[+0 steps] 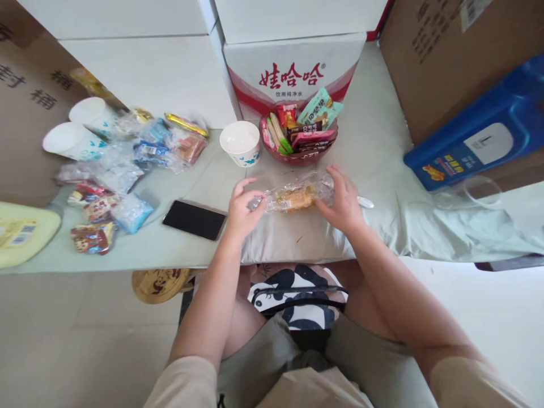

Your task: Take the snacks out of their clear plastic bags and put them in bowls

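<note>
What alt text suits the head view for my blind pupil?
A person's left hand and right hand touch opposite ends of a clear packet with golden contents on a cloth-covered table. Behind it stand a white cup and a bowl of wrapped snacks; a phone lies to the left.

I count two hands of mine, one left hand and one right hand, and between them one clear-wrapped snack. Around me I make it three paper cups, one phone, one red bowl, one blue container, one pale yellow container, four white boxes and two brown cartons. The loose packets overlap too much for me to number.
</note>
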Available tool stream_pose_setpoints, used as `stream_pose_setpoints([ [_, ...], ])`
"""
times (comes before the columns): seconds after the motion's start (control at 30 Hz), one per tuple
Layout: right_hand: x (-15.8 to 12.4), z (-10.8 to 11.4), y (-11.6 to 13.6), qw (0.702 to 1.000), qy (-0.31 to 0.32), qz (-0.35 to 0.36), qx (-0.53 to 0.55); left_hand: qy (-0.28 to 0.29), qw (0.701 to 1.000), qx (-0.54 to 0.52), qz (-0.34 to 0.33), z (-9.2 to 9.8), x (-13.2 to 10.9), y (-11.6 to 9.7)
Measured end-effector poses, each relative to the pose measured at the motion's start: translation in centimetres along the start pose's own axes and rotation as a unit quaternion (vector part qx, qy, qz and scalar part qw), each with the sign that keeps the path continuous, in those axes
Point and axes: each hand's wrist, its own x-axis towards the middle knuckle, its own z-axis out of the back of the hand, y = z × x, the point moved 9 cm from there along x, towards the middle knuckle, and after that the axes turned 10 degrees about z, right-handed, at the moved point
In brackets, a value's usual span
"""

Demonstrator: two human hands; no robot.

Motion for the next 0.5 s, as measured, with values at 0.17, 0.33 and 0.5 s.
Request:
stream_pose_setpoints([
  [0.17, 0.1, 0.4, 1.2, 0.999, 0.000, 0.041, -0.004, -0.017, 0.990, 0.049, -0.135, 1.0, -2.0, -4.7],
  [0.33, -0.3, 1.4, 5.4, 0.990, -0.018, 0.127, -0.061, 0.062, 0.962, 0.126, -0.234, -1.3, -5.7, -8.2],
  [0.5, -0.9, 0.7, 7.9, 0.974, 0.035, 0.204, -0.087, 0.168, 0.968, 0.106, -0.155, -3.5, -7.1, -7.6],
])
